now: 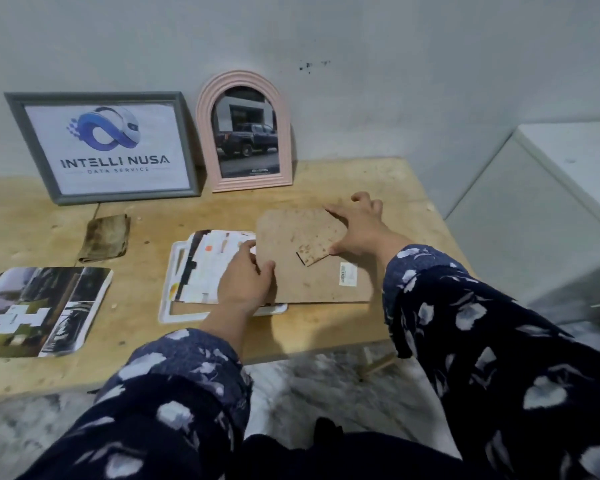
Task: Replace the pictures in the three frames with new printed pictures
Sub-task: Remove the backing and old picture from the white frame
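A white frame (168,271) lies face down on the wooden table (406,188), with a printed picture (208,268) lying in it. A brown backing board (305,282) with a fold-out stand flap (317,251) rests partly over the frame. My left hand (245,278) grips the board's left edge. My right hand (359,226) is spread over the board's upper right, thumb at the flap. A grey frame (103,147) with a logo print and a pink arched frame (245,131) with a truck photo lean on the wall. A loose printed picture (40,310) lies at left.
A folded brown cloth (106,237) lies between the grey frame and the white frame. A white cabinet (548,209) stands right of the table. The table's front edge runs just before my sleeves, with grey floor below.
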Demonstrator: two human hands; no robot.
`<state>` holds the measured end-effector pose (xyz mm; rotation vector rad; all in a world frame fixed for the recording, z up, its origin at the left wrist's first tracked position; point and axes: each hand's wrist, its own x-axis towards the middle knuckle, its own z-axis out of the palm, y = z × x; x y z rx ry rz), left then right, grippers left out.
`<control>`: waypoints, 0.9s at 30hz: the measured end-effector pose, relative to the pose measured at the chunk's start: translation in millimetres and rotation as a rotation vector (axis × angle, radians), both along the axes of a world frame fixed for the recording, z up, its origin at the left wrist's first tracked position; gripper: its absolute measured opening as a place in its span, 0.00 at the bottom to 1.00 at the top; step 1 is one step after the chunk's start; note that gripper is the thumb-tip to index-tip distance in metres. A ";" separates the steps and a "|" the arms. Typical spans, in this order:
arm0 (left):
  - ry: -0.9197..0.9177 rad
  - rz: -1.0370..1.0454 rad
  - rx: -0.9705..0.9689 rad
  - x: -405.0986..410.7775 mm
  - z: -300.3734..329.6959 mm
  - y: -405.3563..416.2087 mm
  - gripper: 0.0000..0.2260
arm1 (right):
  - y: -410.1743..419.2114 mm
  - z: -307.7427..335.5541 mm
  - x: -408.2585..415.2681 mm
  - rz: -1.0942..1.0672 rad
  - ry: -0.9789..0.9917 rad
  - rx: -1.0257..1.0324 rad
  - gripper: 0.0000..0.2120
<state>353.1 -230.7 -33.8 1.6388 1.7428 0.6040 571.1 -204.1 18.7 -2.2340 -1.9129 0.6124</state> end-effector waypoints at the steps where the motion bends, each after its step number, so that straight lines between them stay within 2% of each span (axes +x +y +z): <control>1: 0.009 -0.033 -0.035 12.5 -3.0 -0.7 0.20 | -2.9 -4.4 14.3 -0.012 0.003 -0.022 0.41; 4: 0.100 -0.141 -0.098 58.4 -17.5 1.2 0.29 | -11.8 -23.0 64.2 -0.054 0.004 -0.071 0.40; 7: 0.301 -0.225 -0.086 89.1 -27.7 2.7 0.38 | -15.3 -39.7 91.3 -0.087 0.018 -0.080 0.40; 10: 0.442 -0.227 -0.072 109.1 -33.9 7.5 0.40 | -14.1 -52.4 108.1 -0.092 0.022 -0.083 0.38; 14: 0.519 -0.258 -0.125 116.1 -37.7 12.8 0.39 | -12.4 -69.9 118.8 -0.028 -0.024 -0.114 0.27; 16: 0.567 -0.276 -0.107 115.8 -36.9 12.0 0.36 | -11.3 -74.9 120.8 0.003 -0.080 -0.148 0.25; 20: 0.627 -0.291 -0.126 119.7 -32.3 14.4 0.35 | -11.4 -78.4 119.5 -0.003 -0.070 -0.187 0.25; 23: 0.648 -0.336 -0.149 120.8 -29.1 14.9 0.35 | -11.8 -75.6 106.2 -0.039 -0.049 -0.268 0.29; 25: 0.627 -0.332 -0.126 114.7 -26.5 12.6 0.31 | -8.7 -72.4 94.5 -0.031 -0.089 -0.318 0.31; 27: 0.555 -0.230 -0.073 99.0 -22.3 11.5 0.25 | -2.9 -70.6 75.6 0.012 -0.159 -0.288 0.29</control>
